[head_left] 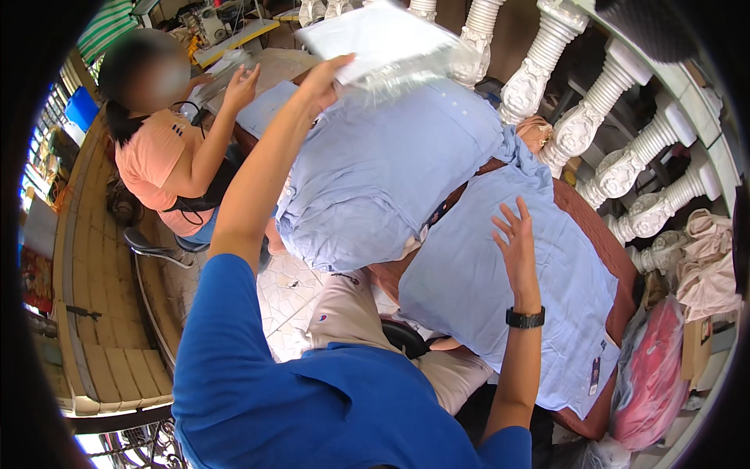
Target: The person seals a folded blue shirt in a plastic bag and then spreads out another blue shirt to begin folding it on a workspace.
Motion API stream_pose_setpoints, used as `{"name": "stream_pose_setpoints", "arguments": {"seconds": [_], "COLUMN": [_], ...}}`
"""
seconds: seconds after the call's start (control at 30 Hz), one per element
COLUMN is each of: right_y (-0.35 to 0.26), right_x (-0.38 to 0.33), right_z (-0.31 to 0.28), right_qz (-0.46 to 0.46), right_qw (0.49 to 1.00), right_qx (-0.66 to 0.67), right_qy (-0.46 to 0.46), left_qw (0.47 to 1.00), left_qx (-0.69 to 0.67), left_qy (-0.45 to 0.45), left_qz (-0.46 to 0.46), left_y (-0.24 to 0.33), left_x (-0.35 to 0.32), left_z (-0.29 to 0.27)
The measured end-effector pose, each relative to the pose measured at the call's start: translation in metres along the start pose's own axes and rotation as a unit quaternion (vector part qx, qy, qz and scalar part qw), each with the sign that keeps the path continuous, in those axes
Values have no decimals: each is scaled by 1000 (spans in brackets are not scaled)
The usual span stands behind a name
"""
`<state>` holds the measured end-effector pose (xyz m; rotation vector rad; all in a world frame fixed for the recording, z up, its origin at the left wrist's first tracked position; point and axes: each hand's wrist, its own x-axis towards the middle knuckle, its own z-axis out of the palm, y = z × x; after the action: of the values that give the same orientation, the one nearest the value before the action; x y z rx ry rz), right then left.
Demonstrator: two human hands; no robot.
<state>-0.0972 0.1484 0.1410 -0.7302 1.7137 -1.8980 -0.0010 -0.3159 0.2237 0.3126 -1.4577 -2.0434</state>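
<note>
1. Farthest left, I see a slatted wooden bench running down the edge of my view, its edges bent by the fisheye.
2. Next comes a co-worker in a peach top, seated, both hands raised near some crumpled clear material; I cannot tell whether those fingers hold it. Behind, toward the top, stands a sewing machine.
3. My left hand is stretched far forward, its grip clenched on the near left corner of a flat white packet edged with clear plastic. The packet is raised, tilted and slightly blurred, over the far end of the blue shirts.
4. Below it in my view, a broad pile of light blue shirts lies on the brown-covered worktop, buttons showing near its far right side.
5. My right hand shows a released grip: fingers spread, holding nothing, in front of a second light blue garment. I cannot tell how high above the cloth it is. A black watch circles that wrist, and a dark tag lies near the garment's lower right corner.
6. Beyond the worktop, white balusters stand in a row; at far right, a pink bundle sits in clear plastic below beige cloth.
</note>
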Motion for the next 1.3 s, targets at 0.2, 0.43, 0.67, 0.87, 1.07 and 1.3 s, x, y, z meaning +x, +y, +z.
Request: {"name": "stream_pose_setpoints", "arguments": {"seconds": [0.2,0.43,0.67,0.87,1.07,1.3], "right_y": [-24,-36,-18,-24,-15,-5], "right_x": [41,55,61,52,51,47], "right_z": [2,14,46,72,61,47], "right_qz": [73,59,81,20,30,19], "right_qw": [896,888,938,973,980,985], "right_qx": [418,414,300,208,184,154], "right_qy": [-132,-192,-153,-95,-72,-70], "left_qw": [988,952,942,955,991,946], "left_qx": [70,240,207,147,31,-251], "left_qy": [-90,-130,-188,-198,111,206], "left_qz": [-108,-141,-186,-167,67,22], "left_y": [28,28,15,1,13,79], "left_x": [-87,-96,-103,-101,-65,-66], "left_z": [81,69,76,57,-41,-153]}}
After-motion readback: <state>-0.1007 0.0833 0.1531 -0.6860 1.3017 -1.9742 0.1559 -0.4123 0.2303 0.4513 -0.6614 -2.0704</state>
